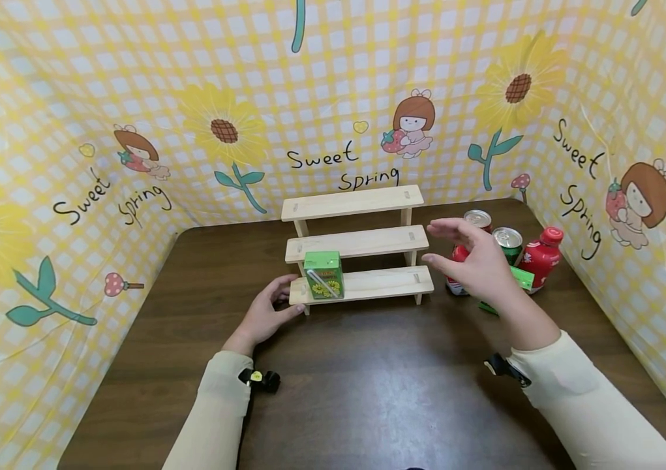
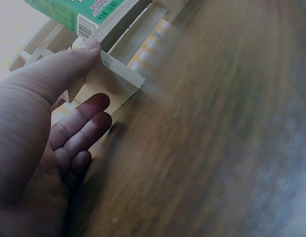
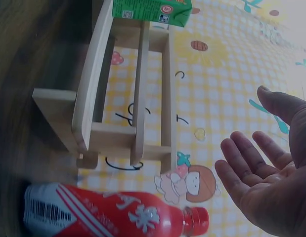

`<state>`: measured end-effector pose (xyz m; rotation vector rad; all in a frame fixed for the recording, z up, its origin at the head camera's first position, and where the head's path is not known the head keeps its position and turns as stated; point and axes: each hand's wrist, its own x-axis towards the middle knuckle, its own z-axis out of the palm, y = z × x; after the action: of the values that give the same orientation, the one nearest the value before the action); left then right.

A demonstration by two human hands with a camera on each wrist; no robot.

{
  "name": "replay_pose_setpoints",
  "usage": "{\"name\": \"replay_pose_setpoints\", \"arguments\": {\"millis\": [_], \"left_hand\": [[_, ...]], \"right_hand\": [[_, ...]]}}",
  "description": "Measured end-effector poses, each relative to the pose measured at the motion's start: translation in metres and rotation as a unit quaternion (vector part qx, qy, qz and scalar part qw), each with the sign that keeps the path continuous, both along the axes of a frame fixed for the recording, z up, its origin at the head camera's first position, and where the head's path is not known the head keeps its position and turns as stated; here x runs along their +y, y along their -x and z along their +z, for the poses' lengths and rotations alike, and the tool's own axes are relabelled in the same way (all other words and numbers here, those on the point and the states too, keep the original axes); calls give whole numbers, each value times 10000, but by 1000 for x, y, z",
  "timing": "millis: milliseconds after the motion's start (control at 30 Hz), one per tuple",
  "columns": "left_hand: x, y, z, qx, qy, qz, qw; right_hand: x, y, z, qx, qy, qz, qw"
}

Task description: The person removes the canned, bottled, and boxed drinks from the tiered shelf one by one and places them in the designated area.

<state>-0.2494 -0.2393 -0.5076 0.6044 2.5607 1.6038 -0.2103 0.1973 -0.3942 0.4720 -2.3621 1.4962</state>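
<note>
A three-tier wooden stand (image 1: pixel 362 245) bears a green drink carton (image 1: pixel 324 275) with a straw on its front, upright at the left of the lowest step. My left hand (image 1: pixel 268 310) is at that step's left end, thumb at its front edge and fingers loosely bent beside the leg, as the left wrist view (image 2: pixel 73 128) also shows. My right hand (image 1: pixel 476 261) hangs in the air right of the stand, thumb and fingers spread, holding nothing. In the right wrist view a red bottle (image 3: pixel 128 212) with a white label stands beside the stand.
Behind my right hand on the dark wooden table (image 1: pixel 362 391) are a green can (image 1: pixel 507 241), a silver-topped can (image 1: pixel 477 219), another red bottle (image 1: pixel 544 254) and a green carton (image 1: pixel 522 279), partly hidden. Yellow checked cloth (image 1: pixel 321 85) walls the back and sides.
</note>
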Motion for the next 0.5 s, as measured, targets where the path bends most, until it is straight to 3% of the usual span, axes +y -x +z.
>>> {"name": "replay_pose_setpoints", "arguments": {"millis": [167,500], "left_hand": [[1,0,0,1,-36,-2,10000],[0,3,-3,-23,-50,-19,10000]], "right_hand": [[-11,10,-6,30,49,269,9996],[-40,21,-14,-301,77,744,9967]]}}
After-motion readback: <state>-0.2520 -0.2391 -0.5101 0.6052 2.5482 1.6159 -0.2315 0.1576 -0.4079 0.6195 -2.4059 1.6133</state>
